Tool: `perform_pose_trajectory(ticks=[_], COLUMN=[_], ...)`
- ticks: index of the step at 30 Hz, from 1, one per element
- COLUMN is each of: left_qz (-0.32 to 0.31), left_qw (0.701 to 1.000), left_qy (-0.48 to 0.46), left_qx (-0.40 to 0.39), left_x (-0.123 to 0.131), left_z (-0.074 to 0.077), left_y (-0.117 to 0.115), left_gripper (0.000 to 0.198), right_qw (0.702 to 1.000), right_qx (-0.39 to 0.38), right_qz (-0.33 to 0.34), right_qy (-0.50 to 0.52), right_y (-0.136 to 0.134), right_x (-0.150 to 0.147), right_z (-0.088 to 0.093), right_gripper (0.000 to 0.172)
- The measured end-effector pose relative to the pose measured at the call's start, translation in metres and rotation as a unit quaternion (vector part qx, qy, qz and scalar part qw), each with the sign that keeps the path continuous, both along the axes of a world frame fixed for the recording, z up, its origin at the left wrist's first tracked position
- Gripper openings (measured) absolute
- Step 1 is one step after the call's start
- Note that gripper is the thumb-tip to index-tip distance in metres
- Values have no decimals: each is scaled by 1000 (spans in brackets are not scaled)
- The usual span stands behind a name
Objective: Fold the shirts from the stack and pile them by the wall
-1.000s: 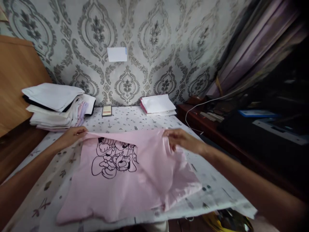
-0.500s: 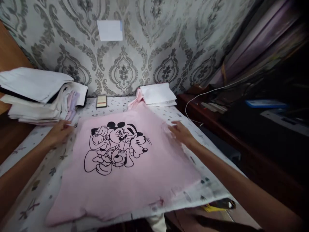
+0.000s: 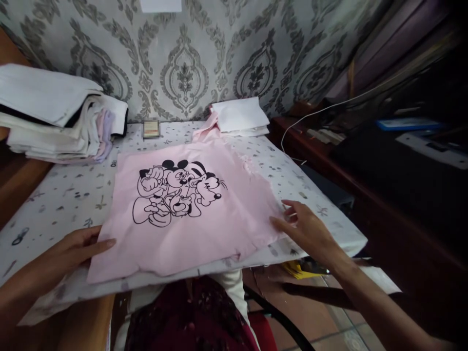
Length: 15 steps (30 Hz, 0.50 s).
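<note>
A pink T-shirt [image 3: 204,229] with a black cartoon print [image 3: 177,191] lies flat, print up, on a table covered with a white patterned cloth [image 3: 62,200]. My left hand [image 3: 75,248] rests at the shirt's near left corner, fingers stretched out and touching the hem. My right hand [image 3: 307,229] is at the shirt's near right edge, fingers spread and touching the fabric. Neither hand holds anything.
A tall stack of folded garments [image 3: 54,114] sits at the back left. A smaller folded white pile [image 3: 239,116] lies at the back, against the patterned wall. A small card [image 3: 151,128] lies between them. Dark wooden furniture with a white cable [image 3: 314,114] stands to the right.
The shirt was spread out flat with its print showing. Both hands slid from its far corners down along its sides to the near edge.
</note>
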<state>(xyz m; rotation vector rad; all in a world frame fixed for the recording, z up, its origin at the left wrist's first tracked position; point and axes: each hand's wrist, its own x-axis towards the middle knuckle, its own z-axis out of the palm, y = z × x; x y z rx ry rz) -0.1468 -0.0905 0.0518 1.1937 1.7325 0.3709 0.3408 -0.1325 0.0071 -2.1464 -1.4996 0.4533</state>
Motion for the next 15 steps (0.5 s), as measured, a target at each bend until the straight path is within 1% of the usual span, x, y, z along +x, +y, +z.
perform_pose_trajectory(ticks=[1, 2, 4, 6, 7, 8, 9, 11, 13, 15], left_qz=[-9, -8, 23, 71, 94, 116, 135, 162, 177, 178], left_qw=[999, 997, 994, 991, 988, 985, 980, 972, 968, 967], left_qy=[-29, -55, -82, -101, -115, -130, -145, -166, -175, -180], left_qx=[-32, -56, -70, -49, -30, -9, 12, 39, 43, 29], left_x=[1, 1, 1, 1, 1, 1, 2, 4, 6, 9], left_z=[0, 0, 0, -1, -1, 0, 0, 3, 6, 9], left_y=[-3, -6, -10, -14, -15, -17, -18, -21, -23, -26], left_gripper=[60, 59, 61, 67, 71, 76, 80, 87, 92, 96], right_qw=[1000, 999, 1000, 997, 992, 980, 960, 905, 855, 829], right_qx=[12, 12, 6, 11, 21, 38, 61, 110, 133, 108], right_qz=[-12, -8, 26, 44, 41, 32, 20, 3, 1, 21], right_qy=[-18, -29, -15, 56, 118, 192, 272, 412, 502, 549], right_y=[-4, -8, -15, -20, -21, -20, -19, -16, -13, -13], right_x=[1, 2, 1, -6, -11, -16, -22, -32, -40, -45], right_z=[-3, -6, -7, -4, -1, 2, 4, 9, 13, 15], right_gripper=[52, 48, 44, 42, 39, 33, 28, 20, 17, 19])
